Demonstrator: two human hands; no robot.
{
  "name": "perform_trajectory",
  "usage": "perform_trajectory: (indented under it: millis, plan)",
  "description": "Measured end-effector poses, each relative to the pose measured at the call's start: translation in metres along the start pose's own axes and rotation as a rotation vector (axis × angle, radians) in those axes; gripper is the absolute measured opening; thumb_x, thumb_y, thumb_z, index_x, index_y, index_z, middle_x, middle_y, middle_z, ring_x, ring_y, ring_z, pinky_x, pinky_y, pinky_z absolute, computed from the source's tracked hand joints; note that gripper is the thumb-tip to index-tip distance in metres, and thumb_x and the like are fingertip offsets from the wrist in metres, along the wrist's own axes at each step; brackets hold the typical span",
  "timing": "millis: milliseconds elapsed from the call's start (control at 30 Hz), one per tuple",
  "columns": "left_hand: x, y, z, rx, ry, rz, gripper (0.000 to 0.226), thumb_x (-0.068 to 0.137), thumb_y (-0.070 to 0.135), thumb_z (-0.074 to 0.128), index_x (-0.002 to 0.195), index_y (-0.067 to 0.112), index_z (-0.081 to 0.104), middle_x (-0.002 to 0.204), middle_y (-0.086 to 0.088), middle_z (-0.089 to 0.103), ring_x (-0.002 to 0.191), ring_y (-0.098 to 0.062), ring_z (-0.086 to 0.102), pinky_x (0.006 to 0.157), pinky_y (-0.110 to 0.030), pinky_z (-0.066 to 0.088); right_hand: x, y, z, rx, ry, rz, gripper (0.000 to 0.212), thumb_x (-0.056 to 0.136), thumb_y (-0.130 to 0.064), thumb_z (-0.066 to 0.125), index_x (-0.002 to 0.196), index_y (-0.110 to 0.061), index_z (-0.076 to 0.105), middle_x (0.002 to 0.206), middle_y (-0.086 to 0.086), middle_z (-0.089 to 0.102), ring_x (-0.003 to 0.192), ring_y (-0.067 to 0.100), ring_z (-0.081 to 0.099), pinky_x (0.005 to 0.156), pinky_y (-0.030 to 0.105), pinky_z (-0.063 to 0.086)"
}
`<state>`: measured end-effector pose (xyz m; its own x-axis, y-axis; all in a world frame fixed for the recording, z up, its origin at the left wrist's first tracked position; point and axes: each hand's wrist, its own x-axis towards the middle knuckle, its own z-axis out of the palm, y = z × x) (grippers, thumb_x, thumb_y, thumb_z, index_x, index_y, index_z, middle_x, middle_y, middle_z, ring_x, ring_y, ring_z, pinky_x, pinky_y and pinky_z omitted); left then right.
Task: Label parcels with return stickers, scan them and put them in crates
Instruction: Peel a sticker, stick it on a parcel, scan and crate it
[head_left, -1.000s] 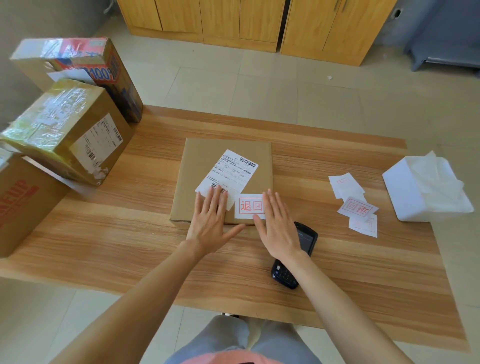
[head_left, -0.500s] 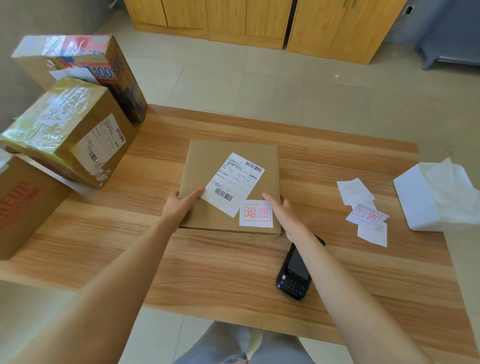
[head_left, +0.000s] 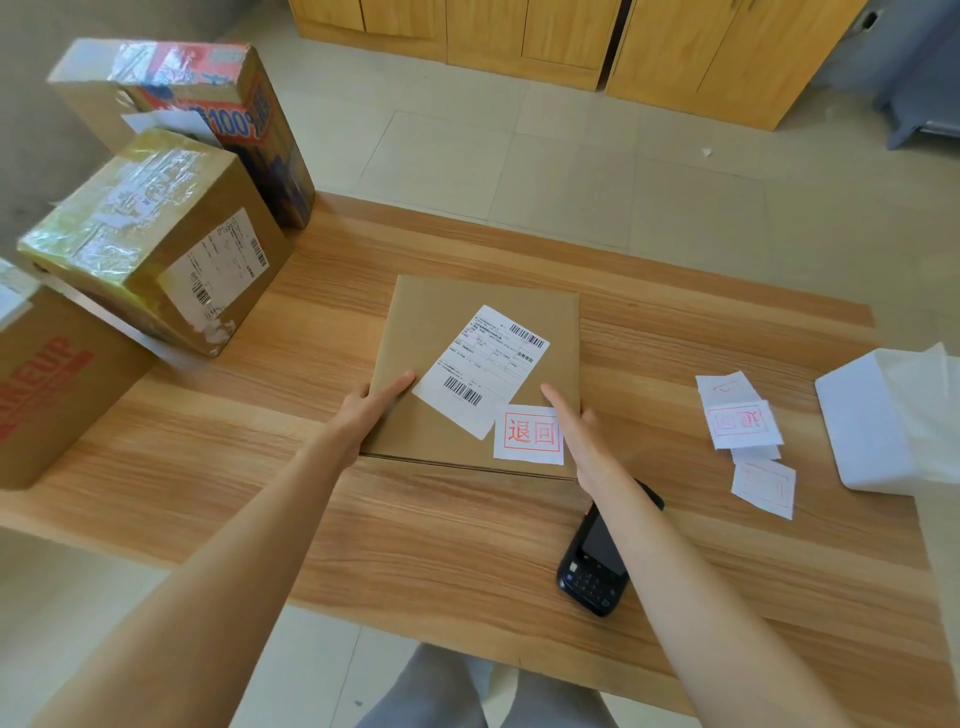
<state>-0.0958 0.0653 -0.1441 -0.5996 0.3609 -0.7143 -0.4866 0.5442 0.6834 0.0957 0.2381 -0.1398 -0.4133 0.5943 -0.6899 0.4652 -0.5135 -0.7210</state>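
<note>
Both hands shifted from parcel (head_left: 457, 332) top to its sides, left hand (head_left: 370, 406), right hand (head_left: 574, 423), apparently gripping.

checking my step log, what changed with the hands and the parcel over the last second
Both hands left the top: the left hand went to the flat parcel's left edge, the right hand to its right edge, each taking a grip with thumb on top. The return sticker, shipping label and scanner stayed put.

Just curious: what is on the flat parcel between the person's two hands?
In the head view, between the left hand and right hand lie the white shipping label and red-printed return sticker, both on the flat parcel.
</note>
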Motion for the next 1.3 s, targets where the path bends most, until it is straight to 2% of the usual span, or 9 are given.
perform_trajectory:
  millis: [167, 333, 400, 500, 700, 867, 1067, 1200, 1300]
  plan:
    - [-0.017, 0.003, 0.000, -0.034, 0.029, 0.033, 0.087, 0.063, 0.064, 0.075, 0.133, 0.019, 0.050, 0.116, -0.001, 0.066, 0.101, -0.020, 0.065, 0.084, -0.036, 0.055, -0.008, -0.012, -0.005, -0.044, -0.032, -0.022, 0.072, 0.086, -0.051, 0.062, 0.144, -0.019, 0.034, 0.124, 0.001, 0.063, 0.110, 0.016, 0.058, 0.089, 0.032, 0.035]
    - [-0.049, 0.010, -0.003, -0.111, 0.123, 0.082, 0.074, 0.075, 0.059, 0.071, 0.129, 0.015, 0.048, 0.115, -0.003, 0.065, 0.098, -0.020, 0.065, 0.075, -0.032, 0.053, -0.029, -0.041, -0.009, -0.114, -0.077, -0.099, 0.068, 0.092, -0.046, 0.057, 0.146, -0.017, 0.028, 0.093, -0.010, 0.058, 0.078, 0.001, 0.051, 0.087, 0.029, 0.032]
    - [-0.065, 0.011, -0.005, -0.146, 0.153, 0.105, 0.072, 0.077, 0.059, 0.070, 0.129, 0.015, 0.045, 0.115, -0.003, 0.064, 0.097, -0.018, 0.064, 0.071, -0.031, 0.052, -0.038, -0.051, -0.011, -0.149, -0.104, -0.139, 0.067, 0.092, -0.045, 0.057, 0.145, -0.016, 0.029, 0.099, -0.008, 0.058, 0.077, 0.003, 0.049, 0.085, 0.024, 0.033]
    - [-0.093, 0.006, -0.009, -0.208, 0.179, 0.130, 0.084, 0.070, 0.065, 0.072, 0.130, 0.013, 0.045, 0.115, -0.003, 0.065, 0.097, -0.019, 0.066, 0.069, -0.030, 0.053, -0.048, -0.065, -0.009, -0.206, -0.169, -0.177, 0.051, 0.089, -0.047, 0.060, 0.130, -0.020, 0.042, 0.095, -0.008, 0.063, 0.077, 0.001, 0.055, 0.064, 0.020, 0.040]
    - [-0.145, -0.012, -0.025, -0.358, 0.339, 0.151, 0.091, 0.059, 0.069, 0.075, 0.128, 0.015, 0.050, 0.115, -0.004, 0.066, 0.098, -0.020, 0.067, 0.072, -0.032, 0.055, -0.070, -0.086, 0.012, -0.275, -0.316, -0.234, 0.040, 0.089, -0.044, 0.062, 0.119, -0.024, 0.045, 0.089, -0.010, 0.061, 0.075, 0.002, 0.057, 0.057, 0.021, 0.040]
    - [-0.191, -0.040, -0.045, -0.463, 0.489, 0.165, 0.097, 0.044, 0.073, 0.076, 0.121, 0.016, 0.059, 0.113, -0.001, 0.068, 0.096, -0.018, 0.069, 0.079, -0.033, 0.056, -0.093, -0.087, 0.044, -0.362, -0.472, -0.278, 0.054, 0.086, -0.046, 0.065, 0.130, -0.019, 0.051, 0.110, 0.000, 0.068, 0.090, 0.012, 0.065, 0.067, 0.026, 0.048]
    - [-0.246, -0.081, -0.063, -0.633, 0.728, 0.165, 0.073, 0.074, 0.055, 0.074, 0.127, 0.011, 0.050, 0.117, -0.003, 0.064, 0.100, -0.017, 0.064, 0.068, -0.025, 0.050, -0.126, -0.070, 0.094, -0.490, -0.658, -0.294, 0.046, 0.088, -0.045, 0.064, 0.124, -0.022, 0.047, 0.106, -0.004, 0.066, 0.080, 0.006, 0.059, 0.061, 0.022, 0.041]
    - [-0.278, -0.108, -0.080, -0.720, 0.842, 0.160, 0.068, 0.076, 0.051, 0.074, 0.125, 0.009, 0.052, 0.113, -0.003, 0.065, 0.096, -0.017, 0.065, 0.067, -0.026, 0.050, -0.148, -0.055, 0.130, -0.575, -0.740, -0.296, 0.088, 0.084, -0.050, 0.065, 0.152, -0.019, 0.018, 0.139, 0.005, 0.051, 0.116, 0.020, 0.053, 0.088, 0.030, 0.038]
    - [-0.299, -0.128, -0.095, -0.800, 0.902, 0.176, 0.070, 0.074, 0.050, 0.077, 0.124, 0.008, 0.052, 0.114, -0.004, 0.066, 0.097, -0.018, 0.066, 0.069, -0.027, 0.052, -0.165, -0.044, 0.158, -0.614, -0.821, -0.284, 0.093, 0.080, -0.053, 0.068, 0.152, -0.021, 0.019, 0.136, 0.006, 0.055, 0.117, 0.022, 0.056, 0.088, 0.035, 0.045]
